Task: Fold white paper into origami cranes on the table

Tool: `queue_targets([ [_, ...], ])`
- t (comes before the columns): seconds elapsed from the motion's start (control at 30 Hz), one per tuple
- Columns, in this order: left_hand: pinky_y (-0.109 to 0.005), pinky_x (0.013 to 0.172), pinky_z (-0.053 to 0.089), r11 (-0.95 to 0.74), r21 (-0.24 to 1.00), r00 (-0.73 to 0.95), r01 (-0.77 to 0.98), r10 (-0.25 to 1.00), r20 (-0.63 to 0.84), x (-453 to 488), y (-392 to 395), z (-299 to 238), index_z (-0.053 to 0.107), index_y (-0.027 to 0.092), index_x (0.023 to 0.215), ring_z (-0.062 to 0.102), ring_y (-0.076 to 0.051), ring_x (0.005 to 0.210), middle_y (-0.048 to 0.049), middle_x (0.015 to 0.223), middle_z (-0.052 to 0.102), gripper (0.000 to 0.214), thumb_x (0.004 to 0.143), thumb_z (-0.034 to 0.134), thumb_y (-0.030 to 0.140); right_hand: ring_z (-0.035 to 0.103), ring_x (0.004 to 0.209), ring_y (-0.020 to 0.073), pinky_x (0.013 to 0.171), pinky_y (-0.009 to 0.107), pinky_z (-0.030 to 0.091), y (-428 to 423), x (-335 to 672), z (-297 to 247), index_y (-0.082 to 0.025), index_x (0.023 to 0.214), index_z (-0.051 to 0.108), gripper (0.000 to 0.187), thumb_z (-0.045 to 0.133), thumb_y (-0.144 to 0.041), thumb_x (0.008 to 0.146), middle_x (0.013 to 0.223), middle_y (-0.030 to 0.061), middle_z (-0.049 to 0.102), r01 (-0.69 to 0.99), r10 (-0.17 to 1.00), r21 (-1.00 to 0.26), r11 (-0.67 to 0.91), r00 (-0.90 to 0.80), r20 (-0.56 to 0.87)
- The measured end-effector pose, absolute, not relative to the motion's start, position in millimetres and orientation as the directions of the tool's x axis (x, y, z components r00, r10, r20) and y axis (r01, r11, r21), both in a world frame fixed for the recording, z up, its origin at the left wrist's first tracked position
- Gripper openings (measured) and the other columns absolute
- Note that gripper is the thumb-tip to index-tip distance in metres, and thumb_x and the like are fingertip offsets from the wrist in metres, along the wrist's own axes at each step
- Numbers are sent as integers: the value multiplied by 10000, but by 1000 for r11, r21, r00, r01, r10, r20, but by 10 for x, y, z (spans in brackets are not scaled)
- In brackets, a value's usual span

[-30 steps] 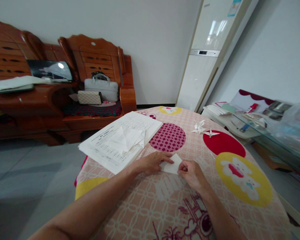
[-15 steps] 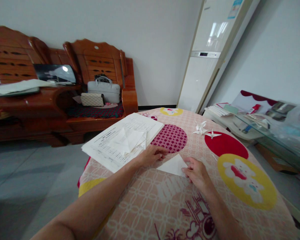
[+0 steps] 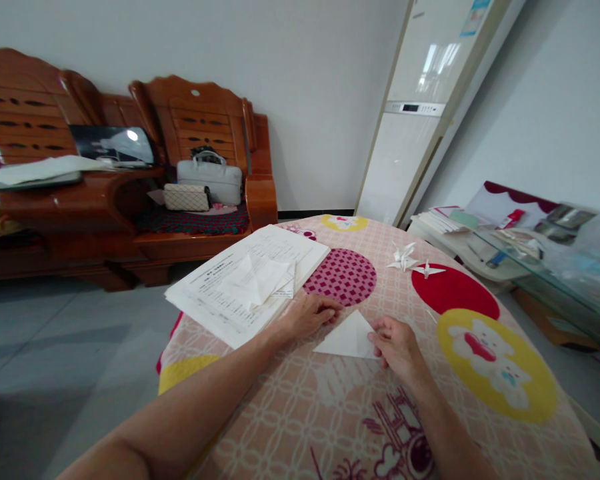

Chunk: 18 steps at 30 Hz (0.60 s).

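Note:
A white paper folded into a triangle [image 3: 347, 337] lies flat on the patterned tablecloth [image 3: 360, 413] in front of me. My right hand [image 3: 399, 347] presses on the paper's right corner with its fingers curled down on it. My left hand [image 3: 310, 313] rests on the cloth just left of the paper, fingers loosely bent, their tips at the paper's upper left edge. Two small folded white paper cranes [image 3: 414, 259] stand farther back on the table, by the red circle.
A stack of printed sheets [image 3: 245, 280] with loose folded papers on top lies at the table's left edge. Wooden armchairs with bags [image 3: 209, 181] stand behind, a tall white air conditioner [image 3: 415, 113] at the back, a glass shelf with clutter [image 3: 535, 253] on the right.
The folded paper has gone from a small shape pinched between both hands to a wider triangle lying flat. My right hand now presses its right corner; my left has drawn slightly off it.

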<state>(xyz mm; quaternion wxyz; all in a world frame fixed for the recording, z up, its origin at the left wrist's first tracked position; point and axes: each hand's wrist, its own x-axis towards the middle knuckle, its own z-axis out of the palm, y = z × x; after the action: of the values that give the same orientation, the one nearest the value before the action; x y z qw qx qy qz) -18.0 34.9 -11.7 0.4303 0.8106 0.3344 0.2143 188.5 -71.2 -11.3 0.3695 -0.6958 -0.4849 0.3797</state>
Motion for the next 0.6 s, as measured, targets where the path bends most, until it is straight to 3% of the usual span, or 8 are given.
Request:
queue_targets([
  [0.27,-250,689,513,-264,942,749,207,663,21,-114,308,-235,654,129,1177,647,-140,745,-73,927,719,359,887,476,247,453,378,88,367,186,346,-712,1907,-140,-174,756,575,146,493,-294,756,498,-42,537,458,967,-866,-201,236,-100],
  [0.6,-178,517,356,-312,932,761,184,645,66,-87,269,-202,580,124,1299,475,-76,533,14,609,566,425,897,485,223,473,399,108,373,202,375,-705,1886,-127,-165,730,628,202,516,-333,728,493,-34,527,435,958,-882,-182,281,-59],
])
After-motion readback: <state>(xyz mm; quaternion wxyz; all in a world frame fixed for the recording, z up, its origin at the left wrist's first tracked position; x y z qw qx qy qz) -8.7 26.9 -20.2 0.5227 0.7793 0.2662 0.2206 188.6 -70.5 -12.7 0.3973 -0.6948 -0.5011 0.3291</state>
